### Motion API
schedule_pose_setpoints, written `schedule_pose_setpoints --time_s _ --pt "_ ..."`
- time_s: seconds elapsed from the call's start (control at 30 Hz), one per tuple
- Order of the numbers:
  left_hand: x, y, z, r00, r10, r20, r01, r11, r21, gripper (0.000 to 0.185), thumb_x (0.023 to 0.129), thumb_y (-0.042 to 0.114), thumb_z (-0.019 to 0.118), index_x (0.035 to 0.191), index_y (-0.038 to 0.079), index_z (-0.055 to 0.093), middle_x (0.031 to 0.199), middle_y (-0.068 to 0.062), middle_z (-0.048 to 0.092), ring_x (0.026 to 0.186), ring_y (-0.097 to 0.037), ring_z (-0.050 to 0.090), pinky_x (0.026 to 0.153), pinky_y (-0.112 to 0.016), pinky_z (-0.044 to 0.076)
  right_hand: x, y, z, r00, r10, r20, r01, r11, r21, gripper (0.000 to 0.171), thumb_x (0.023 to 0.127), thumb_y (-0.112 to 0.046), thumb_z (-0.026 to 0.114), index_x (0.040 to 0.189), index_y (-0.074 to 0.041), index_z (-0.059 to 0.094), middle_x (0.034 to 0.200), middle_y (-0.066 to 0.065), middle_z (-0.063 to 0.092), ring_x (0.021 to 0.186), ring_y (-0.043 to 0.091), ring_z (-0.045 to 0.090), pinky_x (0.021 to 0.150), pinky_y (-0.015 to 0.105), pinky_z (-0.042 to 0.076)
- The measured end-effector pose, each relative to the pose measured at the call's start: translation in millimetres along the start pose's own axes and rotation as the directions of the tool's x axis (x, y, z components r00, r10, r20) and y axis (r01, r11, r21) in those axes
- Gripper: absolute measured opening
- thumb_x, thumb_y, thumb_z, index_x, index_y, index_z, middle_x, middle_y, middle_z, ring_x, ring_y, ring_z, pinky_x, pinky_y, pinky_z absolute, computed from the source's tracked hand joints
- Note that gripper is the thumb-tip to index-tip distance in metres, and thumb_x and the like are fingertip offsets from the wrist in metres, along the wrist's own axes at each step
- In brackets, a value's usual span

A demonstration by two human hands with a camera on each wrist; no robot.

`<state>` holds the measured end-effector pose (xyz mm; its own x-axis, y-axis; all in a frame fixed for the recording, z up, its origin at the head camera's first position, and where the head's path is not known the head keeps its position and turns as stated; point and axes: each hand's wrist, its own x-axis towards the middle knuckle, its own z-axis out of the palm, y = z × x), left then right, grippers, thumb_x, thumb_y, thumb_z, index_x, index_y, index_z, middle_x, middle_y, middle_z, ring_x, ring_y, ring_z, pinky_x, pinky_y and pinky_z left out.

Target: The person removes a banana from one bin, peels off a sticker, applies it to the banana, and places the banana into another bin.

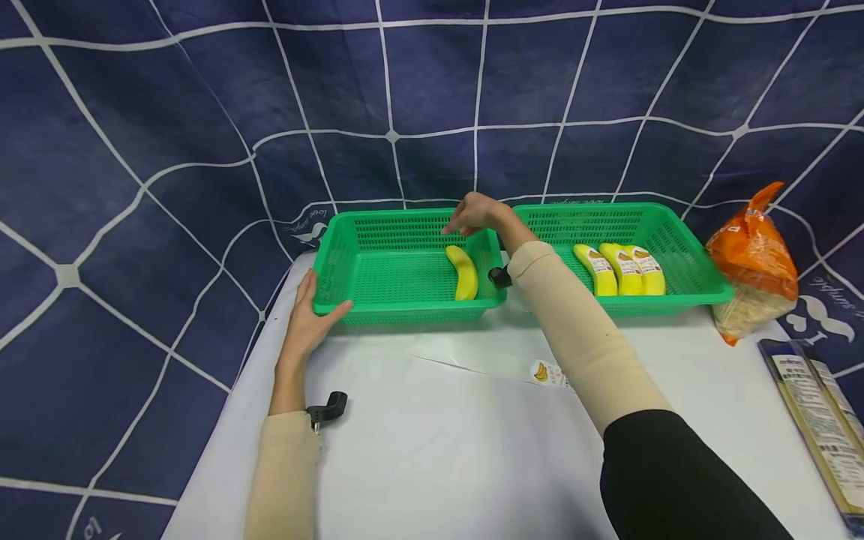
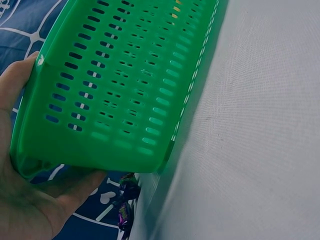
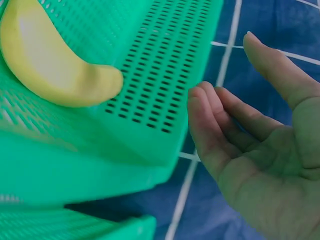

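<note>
Banana (image 1: 463, 271) lying alone in left basket (image 1: 405, 300); right hand (image 1: 475, 214) hovering just above, fingers relaxed, holding nothing; left hand (image 1: 307, 319) bracing basket corner, fingers straight; three bananas (image 1: 621, 268) waiting in right basket (image 1: 682, 300).

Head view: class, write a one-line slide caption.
Left hand steadies left basket holding one banana; right hand hovers above, empty.

Both baskets, left (image 1: 405, 266) and right (image 1: 675, 247), look like perforated glossy green plastic. The table cover (image 1: 439, 450) is matt white cloth, the backdrop (image 1: 169, 150) soft navy fabric, and the orange bag (image 1: 752, 251) shiny, crinkled plastic.
</note>
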<state>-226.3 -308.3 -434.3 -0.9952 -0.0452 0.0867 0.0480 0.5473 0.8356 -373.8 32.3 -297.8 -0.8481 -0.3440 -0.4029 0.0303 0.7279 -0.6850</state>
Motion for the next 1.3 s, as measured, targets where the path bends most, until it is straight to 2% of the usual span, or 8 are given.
schedule_pose_setpoints --time_s 0.2,0.37,0.57,0.73,0.8,0.93,1.1,1.3 --pt "-1.5 -0.8 0.0 1.000 -0.015 0.003 0.015 1.000 -0.009 0.103 0.085 0.042 0.072 0.157 0.014 0.004 0.166 0.005 -0.003 0.153 -0.030 -0.001 0.121 -0.059 0.008 17 8 11 1.000 0.018 -0.001 -0.018 1.000 0.003 0.041 0.088 -0.025 0.074 0.123 -0.004 0.066 0.106 0.007 0.064 0.060 0.012 0.049 0.075 0.025 0.051" --pt "-1.1 0.1 -1.0 1.000 -0.010 -0.009 0.010 1.000 -0.014 0.103 0.085 0.042 0.073 0.158 0.015 0.006 0.166 0.006 -0.001 0.153 -0.029 0.001 0.121 -0.059 0.010 31 11 19 0.999 0.050 0.010 -0.049 0.997 -0.053 0.021 0.086 -0.026 0.075 0.080 -0.013 0.061 0.058 -0.005 0.038 0.049 0.008 0.040 0.061 0.022 0.044" --pt "0.4 2.7 0.2 1.000 -0.008 -0.014 0.008 1.000 -0.020 0.103 0.085 0.043 0.073 0.158 0.015 0.006 0.166 0.007 0.000 0.153 -0.027 0.000 0.121 -0.059 0.010 44 14 25 0.993 0.116 0.020 -0.111 0.982 -0.152 0.037 0.085 -0.028 0.076 0.092 -0.010 0.044 0.067 -0.006 0.037 0.055 0.007 0.042 0.079 0.029 0.051" --pt "-0.8 1.7 0.2 1.000 -0.019 -0.003 0.019 1.000 -0.008 0.103 0.085 0.042 0.072 0.158 0.017 0.005 0.166 0.007 -0.002 0.153 -0.028 -0.001 0.121 -0.059 0.009 50 19 30 0.983 0.178 0.044 -0.161 0.953 -0.257 0.048 0.087 -0.032 0.073 0.114 0.000 0.049 0.059 -0.005 0.041 0.048 0.006 0.036 0.059 0.021 0.044" --pt "-0.7 0.8 0.2 1.000 -0.023 0.002 0.023 1.000 -0.002 0.102 0.085 0.043 0.072 0.158 0.017 0.004 0.166 0.007 -0.002 0.153 -0.028 -0.001 0.121 -0.060 0.009 53 22 34 0.978 0.203 0.046 -0.186 0.952 -0.241 0.062 0.087 -0.030 0.073 0.132 0.002 0.044 0.084 0.002 0.060 0.066 0.010 0.056 0.067 0.020 0.052" --pt "-0.5 0.8 0.0 1.000 -0.023 0.004 0.023 1.000 0.004 0.101 0.086 0.040 0.072 0.158 0.017 0.005 0.166 0.007 -0.003 0.153 -0.028 -0.001 0.121 -0.060 0.010 56 28 39 0.973 0.230 0.030 -0.218 0.952 -0.217 0.078 0.087 -0.024 0.073 0.148 0.000 0.030 0.135 0.014 0.048 0.109 0.022 0.056 0.097 0.030 0.051" --pt "-0.3 -0.2 0.0 1.000 -0.020 0.003 0.020 1.000 0.014 0.103 0.085 0.044 0.072 0.158 0.017 0.004 0.166 0.007 -0.002 0.153 -0.027 0.000 0.121 -0.059 0.010 56 30 42 0.963 0.264 0.050 -0.249 0.946 -0.206 0.070 0.089 -0.018 0.071 0.145 0.001 0.035 0.144 0.018 0.044 0.129 0.030 0.050 0.107 0.037 0.046" --pt "0.9 -1.0 -0.3 1.000 -0.007 -0.004 0.007 1.000 0.007 0.103 0.084 0.045 0.073 0.158 0.017 0.006 0.166 0.006 0.000 0.153 -0.027 0.002 0.121 -0.058 0.011 59 28 46 0.966 0.255 0.032 -0.225 0.900 -0.373 0.051 0.089 -0.021 0.070 0.132 0.001 0.054 0.129 0.016 0.058 0.113 0.026 0.060 0.098 0.033 0.052"
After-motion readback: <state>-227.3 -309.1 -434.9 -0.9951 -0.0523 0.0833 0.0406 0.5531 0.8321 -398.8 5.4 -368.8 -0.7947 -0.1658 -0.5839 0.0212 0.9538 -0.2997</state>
